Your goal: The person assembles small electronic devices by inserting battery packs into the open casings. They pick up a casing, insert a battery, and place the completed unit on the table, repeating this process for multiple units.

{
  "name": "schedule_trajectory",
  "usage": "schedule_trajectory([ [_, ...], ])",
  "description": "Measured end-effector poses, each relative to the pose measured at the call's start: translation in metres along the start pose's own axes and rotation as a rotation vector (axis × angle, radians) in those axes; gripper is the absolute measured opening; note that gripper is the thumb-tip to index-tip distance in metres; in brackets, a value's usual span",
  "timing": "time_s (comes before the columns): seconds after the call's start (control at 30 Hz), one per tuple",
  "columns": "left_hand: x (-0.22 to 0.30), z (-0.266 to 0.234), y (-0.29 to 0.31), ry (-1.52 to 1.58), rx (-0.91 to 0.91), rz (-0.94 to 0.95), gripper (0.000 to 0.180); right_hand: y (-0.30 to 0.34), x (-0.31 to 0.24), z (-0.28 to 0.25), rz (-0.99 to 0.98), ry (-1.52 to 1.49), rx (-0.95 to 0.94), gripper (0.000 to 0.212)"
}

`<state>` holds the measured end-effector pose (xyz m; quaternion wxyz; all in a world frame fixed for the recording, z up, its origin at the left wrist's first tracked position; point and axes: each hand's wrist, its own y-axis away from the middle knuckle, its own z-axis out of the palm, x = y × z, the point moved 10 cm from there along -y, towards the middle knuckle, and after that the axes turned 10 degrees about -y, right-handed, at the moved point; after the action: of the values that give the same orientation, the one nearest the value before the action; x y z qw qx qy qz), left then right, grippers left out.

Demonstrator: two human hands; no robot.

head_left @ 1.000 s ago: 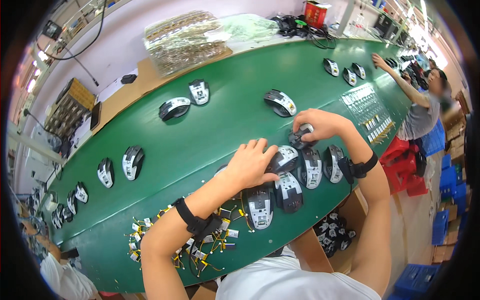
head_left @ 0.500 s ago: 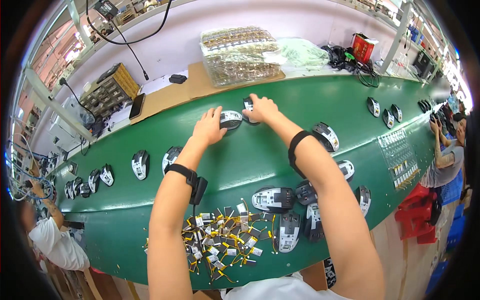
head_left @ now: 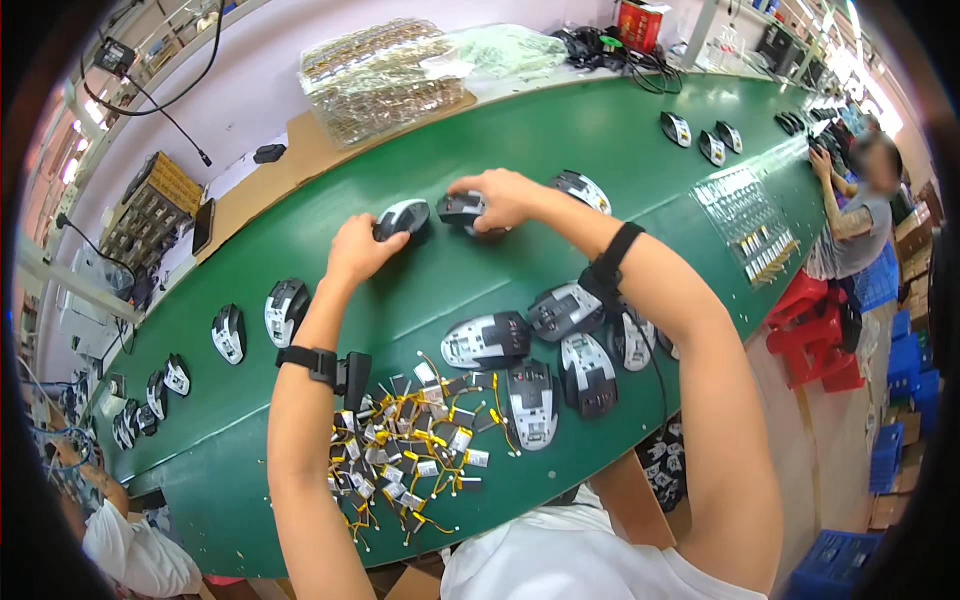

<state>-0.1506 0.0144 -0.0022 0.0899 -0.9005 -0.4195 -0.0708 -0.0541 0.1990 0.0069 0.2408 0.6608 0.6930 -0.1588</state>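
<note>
Around the end of a grey-and-black computer mouse [head_left: 405, 216] my left hand [head_left: 365, 248] is closed, its thumb along the near side. The mouse looks tilted on the green bench. Just right of it, my right hand [head_left: 503, 196] grips a second dark mouse [head_left: 461, 209] with fingers over its top and thumb on the near side. The two mice are apart, noses not touching. Close in front of my body, several opened mice [head_left: 487, 341] show pale inner shells. Beside them lies a heap of small silver battery cells [head_left: 428, 468] with yellow tape and thin wires.
More mice [head_left: 228, 333] stand in a row on the green bench [head_left: 330, 400] at left, others [head_left: 676, 128] at far right. A clear tray [head_left: 745, 225] of small parts lies at right. A plastic-wrapped stack [head_left: 375, 80] rests on cardboard behind. Co-workers sit at both sides.
My view has swung to the right. Both hands have come nearer and rightward along the bench with their mice, and the gap between the mice has widened. The left mouse has turned.
</note>
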Motion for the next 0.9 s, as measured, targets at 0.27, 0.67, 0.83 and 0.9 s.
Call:
schedule_trajectory([
  [0.27,0.173,-0.061,0.154,0.153,0.053,0.549,0.061,0.210,-0.035,-0.064,-0.160,-0.065,0.153,0.068],
  [0.67,0.227,-0.002,0.209,0.149,0.076,0.678,0.067,0.283,-0.009,-0.024,-0.019,-0.077,0.178,0.059],
  [0.83,0.150,-0.042,0.187,0.169,0.196,0.521,0.040,0.262,-0.083,-0.037,-0.064,0.052,0.299,0.051],
  [0.9,0.070,-0.068,0.148,0.089,0.360,0.277,0.039,0.244,-0.130,-0.022,-0.164,-0.034,0.221,0.039],
])
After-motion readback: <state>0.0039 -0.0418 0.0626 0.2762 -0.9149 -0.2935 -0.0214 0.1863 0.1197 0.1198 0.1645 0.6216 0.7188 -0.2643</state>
